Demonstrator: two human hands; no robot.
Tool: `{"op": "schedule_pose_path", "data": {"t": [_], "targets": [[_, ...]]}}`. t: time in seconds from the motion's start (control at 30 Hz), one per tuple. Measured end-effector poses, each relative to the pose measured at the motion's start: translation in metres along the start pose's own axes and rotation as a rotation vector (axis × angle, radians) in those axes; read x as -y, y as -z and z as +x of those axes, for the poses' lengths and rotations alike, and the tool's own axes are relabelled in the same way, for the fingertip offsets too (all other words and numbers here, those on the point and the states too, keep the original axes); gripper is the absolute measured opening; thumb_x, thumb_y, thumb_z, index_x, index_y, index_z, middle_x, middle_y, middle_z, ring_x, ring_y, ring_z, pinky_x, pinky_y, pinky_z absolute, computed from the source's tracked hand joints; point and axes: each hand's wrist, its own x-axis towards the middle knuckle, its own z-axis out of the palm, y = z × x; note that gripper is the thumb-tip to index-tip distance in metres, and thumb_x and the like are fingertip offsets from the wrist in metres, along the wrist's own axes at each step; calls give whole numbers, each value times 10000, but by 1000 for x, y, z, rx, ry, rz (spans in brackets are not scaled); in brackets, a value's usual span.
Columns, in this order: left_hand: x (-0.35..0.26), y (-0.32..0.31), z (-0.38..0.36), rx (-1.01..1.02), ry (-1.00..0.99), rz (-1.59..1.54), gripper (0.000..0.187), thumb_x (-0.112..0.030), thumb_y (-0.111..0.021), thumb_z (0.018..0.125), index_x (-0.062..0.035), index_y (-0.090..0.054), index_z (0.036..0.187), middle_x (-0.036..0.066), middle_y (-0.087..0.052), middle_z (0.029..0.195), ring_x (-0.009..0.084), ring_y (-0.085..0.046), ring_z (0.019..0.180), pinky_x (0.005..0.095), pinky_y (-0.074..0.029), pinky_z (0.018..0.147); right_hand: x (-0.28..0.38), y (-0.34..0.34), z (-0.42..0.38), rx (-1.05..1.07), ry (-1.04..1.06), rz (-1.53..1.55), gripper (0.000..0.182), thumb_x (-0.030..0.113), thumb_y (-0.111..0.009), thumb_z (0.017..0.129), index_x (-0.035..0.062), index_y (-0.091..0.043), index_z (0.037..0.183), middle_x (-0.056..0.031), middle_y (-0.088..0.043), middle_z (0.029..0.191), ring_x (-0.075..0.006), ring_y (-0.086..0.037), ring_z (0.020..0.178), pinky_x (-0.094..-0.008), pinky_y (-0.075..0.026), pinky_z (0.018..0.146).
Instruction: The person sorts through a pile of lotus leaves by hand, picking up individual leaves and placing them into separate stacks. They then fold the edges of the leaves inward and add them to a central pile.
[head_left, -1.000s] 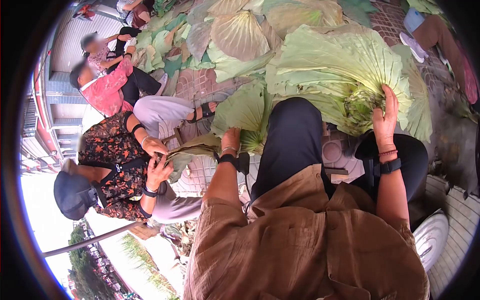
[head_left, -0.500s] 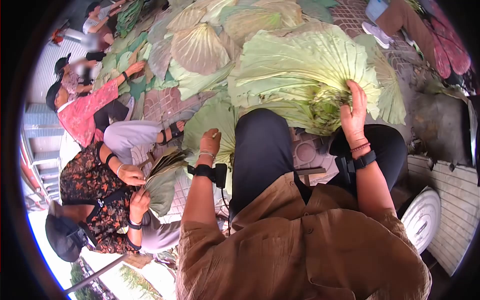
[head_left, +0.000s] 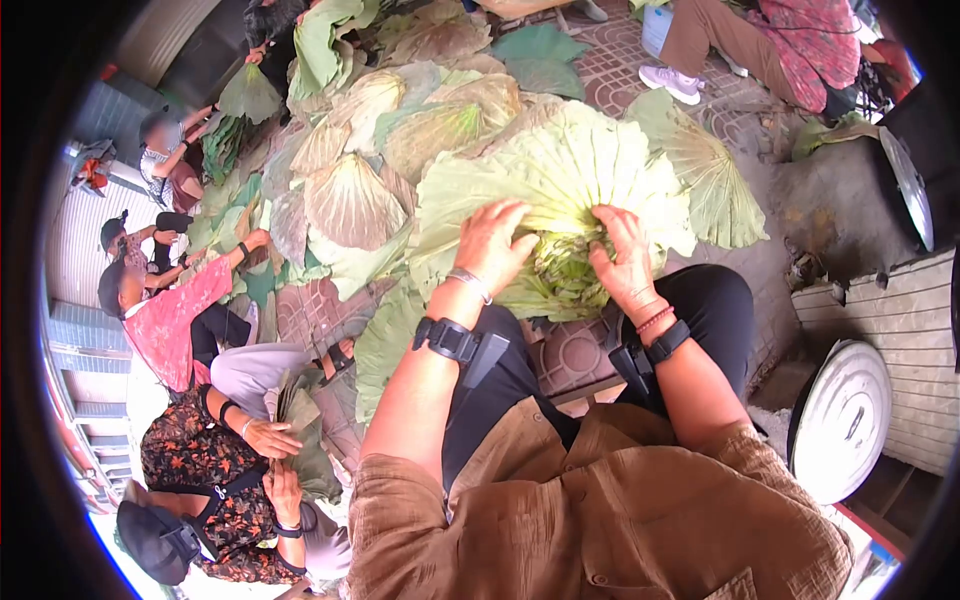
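A broad stack of pale green dried lotus leaves (head_left: 530,165) lies in front of my knees, its crumpled gathered part (head_left: 560,265) facing me. My left hand (head_left: 490,245) is at the left of that gathered part, its bent fingers over the top leaf and the thumb lower, gripping the leaf. On the other side, my right hand (head_left: 625,260) grips the leaf with fingers curled over it and the thumb below. The undersides of the leaves are hidden. Another green lotus leaf (head_left: 385,340) lies by my left knee.
More lotus leaves (head_left: 355,200) cover the paving ahead. At the left, a co-worker in a flowered top (head_left: 190,440) handles folded leaves (head_left: 305,430); other people sit beyond. A round metal lid (head_left: 845,420) leans at the right, by a panelled white box (head_left: 900,350).
My left hand has moved up and right from beside my knee onto the leaf stack. My right hand and the stack have shifted left in view, as the camera has also turned.
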Motion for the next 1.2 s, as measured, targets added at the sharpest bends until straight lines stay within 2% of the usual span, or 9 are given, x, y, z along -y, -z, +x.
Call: {"op": "schedule_pose_path", "data": {"t": [0.17,0.3,0.47,0.6,0.7,0.73,0.9,1.03,1.2], "targets": [[-3,-9,-10,-113,58,-98,397,-188,-669,758,-88,-585,1133,116,-565,1185,303,-493,1130,399,-361,974,-8,3,5,-15,75,28,365,21,-606,728,59,-598,1091,-110,-588,1096,-313,-511,1032,-398,-398,908],[-24,0,-16,-338,-68,0,265,-142,-661,757,-64,-597,1002,100,-569,1045,311,-511,997,407,-386,902,-4,4,8,-12,74,14,274,32,-600,792,49,-621,1064,-107,-614,1061,-303,-535,997,-379,-421,880],[-31,-7,-17,-327,-106,-154,184,-111,-647,768,-56,-604,938,101,-570,966,307,-531,923,393,-437,815,-1,1,11,-68,75,-42,243,12,-579,821,36,-617,1060,-119,-625,1036,-306,-546,974,-368,-439,863],[-32,-13,-17,-356,-12,-351,121,-140,-637,808,-38,-618,872,102,-588,878,298,-560,799,355,-467,722,10,3,18,-160,111,-24,234,0,-569,819,23,-616,1047,-137,-635,1016,-323,-557,971,-390,-437,859],[-26,-19,-15,-277,257,-522,255,-245,-613,876,-14,-625,769,75,-587,646,191,-586,602,280,-460,559,25,3,20,-197,135,-35,229,-15,-563,818,23,-618,1038,-138,-639,1005,-332,-558,968,-391,-439,860],[-33,-13,-14,-166,491,-783,372,-354,-578,900,-18,-636,749,59,-621,661,131,-606,622,256,-466,527,29,2,22,-224,137,-39,227,-23,-560,818,23,-619,1033,-138,-641,1000,-337,-558,966,-392,-441,860],[-27,0,-13,236,741,-1473,642,-615,-481,858,6,-624,937,118,-661,879,177,-649,713,247,-511,580,38,2,25,-241,179,-58,238,-51,-567,811,12,-618,1034,-135,-637,1013,-324,-555,979,-392,-441,866],[-23,-4,-13,400,875,-1752,745,-656,-494,821,26,-554,1114,140,-632,1040,187,-638,848,264,-524,678,38,-1,24,-207,206,-77,224,-44,-559,817,5,-620,1027,-138,-627,1040,-330,-544,1001,-403,-434,877],[-35,-25,-16,118,994,-2280,447,-375,-665,832,9,-565,1039,128,-618,1020,238,-603,921,324,-508,819,46,-4,23,-201,217,-91,230,-28,-561,818,4,-618,1039,-136,-629,1038,-325,-546,1007,-402,-418,895]]}}
